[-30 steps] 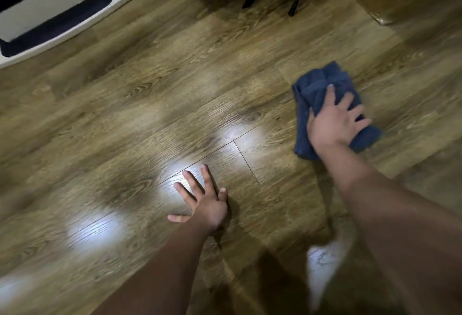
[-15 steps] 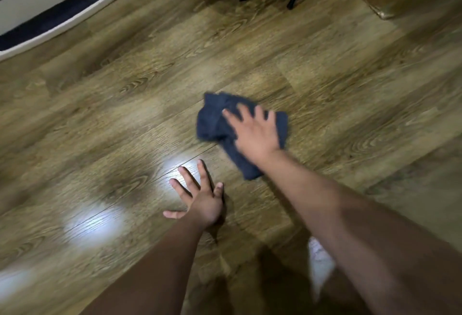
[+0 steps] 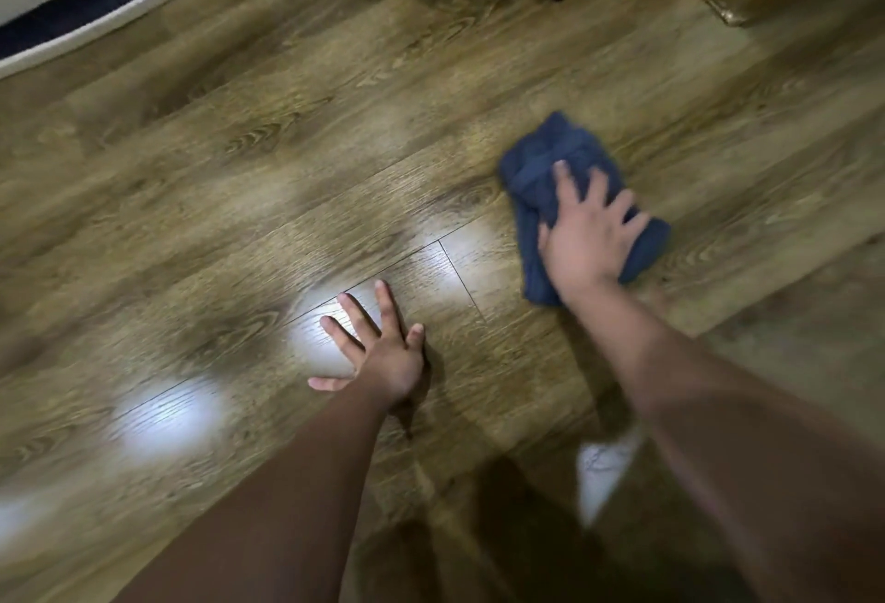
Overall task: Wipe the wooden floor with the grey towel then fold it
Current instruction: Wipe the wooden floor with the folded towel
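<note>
Grey towel bunched on wooden floor, far right. Right hand presses flat on it, fingers spread, nothing gripped. Left hand splayed on floor, bracing. Towel likely soft, light, limp; take by corners for folding.

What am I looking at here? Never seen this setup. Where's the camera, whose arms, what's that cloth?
There is no robot: a person works with bare hands, and the single camera sits on their head, looking forward and down. Both forearms reach in from the bottom edge. The left hand is spread flat on the wooden floor, holding nothing, apparently as a prop. The right hand presses with straight fingers on a bunched towel, which looks blue-grey here and lies on the floor; it is not folded yet. The pale patches on the boards are reflections of light. The picture is motion-blurred.
</note>
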